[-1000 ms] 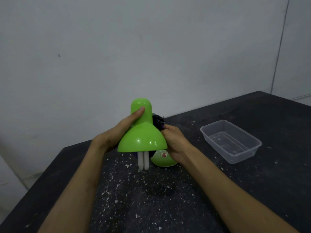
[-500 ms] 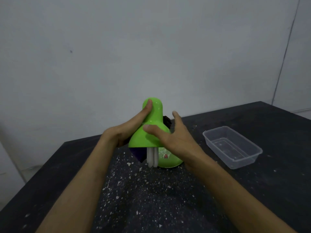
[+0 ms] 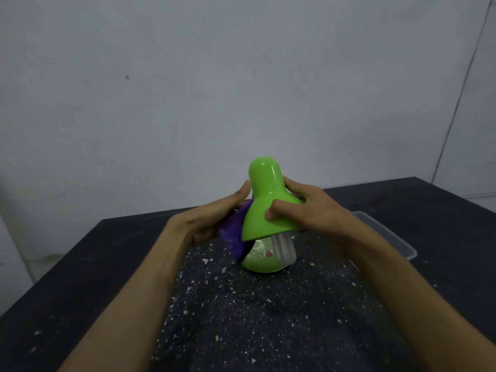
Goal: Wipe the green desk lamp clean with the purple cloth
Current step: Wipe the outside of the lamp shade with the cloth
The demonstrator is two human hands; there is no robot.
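The green desk lamp (image 3: 264, 210) stands on the dark speckled table, its shade tilted toward me. A white bulb (image 3: 283, 249) sticks out below the shade, in front of the round green base (image 3: 259, 261). My right hand (image 3: 308, 208) grips the shade from the right, thumb on the front and fingers round the back. My left hand (image 3: 206, 218) holds the purple cloth (image 3: 234, 233) against the shade's left side. Part of the cloth hangs down under the shade's rim.
A clear plastic container (image 3: 389, 234) sits on the table to the right, mostly hidden behind my right forearm. The table (image 3: 255, 318) is black with white specks. Its far edge runs close behind the lamp, before a grey wall.
The purple cloth went from my right hand behind the shade to my left hand on the shade's left side. My right hand shifted to grip the shade. The view moved lower.
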